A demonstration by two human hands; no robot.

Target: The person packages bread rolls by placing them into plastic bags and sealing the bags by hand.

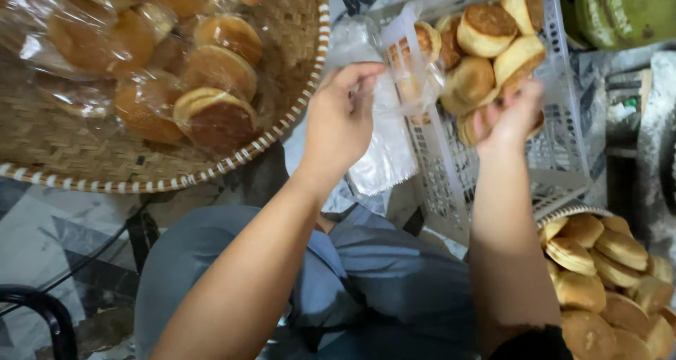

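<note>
Clear plastic bag (412, 78) is pinched at its mouth by the left hand (341, 120), hanging lengthwise beside the white crate (451, 170); a round cake (503, 117) is gripped by the right hand (510, 113) over that crate.

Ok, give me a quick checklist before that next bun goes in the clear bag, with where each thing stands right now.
1. Left hand grips the clear plastic bag: ok, fingers pinch its edge.
2. Bag mouth open: cannot tell, the film is crumpled.
3. Right hand has a bun: cannot tell, it reaches among the buns in the white plastic crate, its fingertips hidden.
4. Loose buns in supply: ok, several lie in the crate and more in the basket at lower right.
5. Spare bags in reach: ok, a stack of clear bags lies below the left hand.
6. Place for packed buns: ok, bagged buns sit in the woven tray.
</note>
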